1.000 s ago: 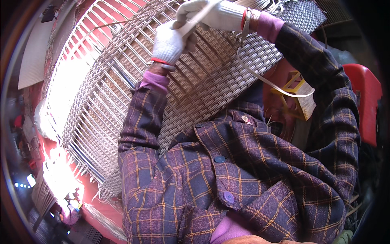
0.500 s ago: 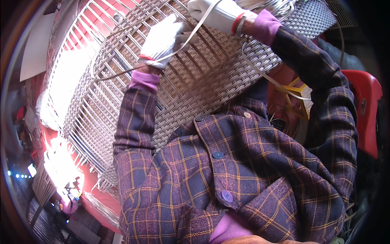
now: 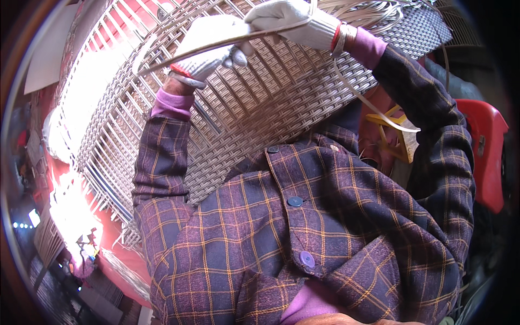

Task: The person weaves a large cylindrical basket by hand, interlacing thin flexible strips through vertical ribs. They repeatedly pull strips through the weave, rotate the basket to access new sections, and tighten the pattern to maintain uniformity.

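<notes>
A greyish woven wicker panel (image 3: 244, 127) lies tilted in front of me, tightly woven nearest my body and with open parallel ribs farther off. My left hand (image 3: 208, 46), in a white knit glove with a red cuff edge, is over the ribs. Its fingers are curled, and what they hold, if anything, is hidden. My right hand (image 3: 295, 21), gloved alike, is closed on a thin flat weaving strip (image 3: 227, 41). That strip stretches leftward across the back of my left hand and bends round near its wrist. The two hands nearly touch.
A coil of pale strips (image 3: 374, 16) rests on the panel's far right part. A loose strip end (image 3: 401, 127) hangs beside a yellow frame-like object (image 3: 390, 138). At right stands a red plastic chair (image 3: 485, 157). Strong glare (image 3: 76, 216) whitens the left side.
My right hand has shifted slightly right and down, drawing the strip lower across my left hand. My left hand has moved a little left and its fingers have curled in.
</notes>
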`<action>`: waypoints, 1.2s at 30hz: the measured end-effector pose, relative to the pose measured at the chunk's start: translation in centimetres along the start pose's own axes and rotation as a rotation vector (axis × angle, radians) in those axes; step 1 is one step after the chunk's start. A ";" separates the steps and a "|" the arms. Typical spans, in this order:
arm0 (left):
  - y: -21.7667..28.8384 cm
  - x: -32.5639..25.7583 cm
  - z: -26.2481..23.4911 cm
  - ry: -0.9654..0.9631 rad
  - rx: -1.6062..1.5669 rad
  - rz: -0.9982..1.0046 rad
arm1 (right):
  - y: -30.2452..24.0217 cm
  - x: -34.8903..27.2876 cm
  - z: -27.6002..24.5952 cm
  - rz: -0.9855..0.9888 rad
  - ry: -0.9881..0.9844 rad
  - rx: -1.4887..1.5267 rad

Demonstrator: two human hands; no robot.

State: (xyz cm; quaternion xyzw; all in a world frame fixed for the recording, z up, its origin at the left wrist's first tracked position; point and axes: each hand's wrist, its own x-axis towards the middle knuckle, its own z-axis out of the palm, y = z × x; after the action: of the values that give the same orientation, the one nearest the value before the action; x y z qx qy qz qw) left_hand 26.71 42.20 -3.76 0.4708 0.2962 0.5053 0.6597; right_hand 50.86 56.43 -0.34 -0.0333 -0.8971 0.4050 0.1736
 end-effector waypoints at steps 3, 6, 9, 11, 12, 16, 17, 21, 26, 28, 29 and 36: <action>-0.2 -2.4 0.2 0.137 0.005 -0.013 | -0.1 0.1 1.3 0.124 0.095 -0.046; -0.9 -2.8 0.2 0.269 0.289 -0.218 | 0.3 0.0 3.0 0.121 0.202 -0.493; -1.5 -1.8 -0.4 0.072 -0.309 -0.179 | 0.1 0.4 4.5 0.191 0.197 -0.290; -1.7 -1.4 -0.8 -0.051 -0.351 -0.136 | -0.5 0.6 4.6 0.213 0.181 -0.312; -1.7 -1.3 -0.9 -0.095 -0.209 -0.083 | -0.9 0.7 4.4 0.220 0.190 -0.215; -1.1 -2.0 -0.8 -0.049 -0.119 -0.103 | -2.3 1.2 2.6 0.127 0.042 -0.296; -0.7 -2.5 -0.7 0.120 0.448 -0.178 | -2.5 1.4 2.8 0.090 0.078 -0.228; 1.6 -4.6 -0.2 0.068 0.054 -0.115 | -3.2 1.4 4.0 0.063 0.082 0.069; 2.2 -7.2 0.9 0.338 0.296 -0.277 | -3.4 1.5 5.7 0.230 0.227 0.000; 1.0 -7.1 1.1 0.271 -0.002 -0.207 | -3.3 1.9 6.2 0.203 0.274 -0.146; 0.7 -6.9 0.6 0.151 -0.105 -0.096 | -3.3 2.4 6.7 0.116 0.311 -0.162; 0.2 -7.2 -2.1 0.145 0.210 -0.148 | -4.5 3.5 7.2 0.183 0.241 -0.134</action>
State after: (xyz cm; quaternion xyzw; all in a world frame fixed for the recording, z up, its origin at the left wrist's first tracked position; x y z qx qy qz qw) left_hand 22.59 36.09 -4.98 0.4764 0.4279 0.4543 0.6193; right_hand 45.51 48.96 -0.42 -0.1747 -0.8879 0.3515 0.2399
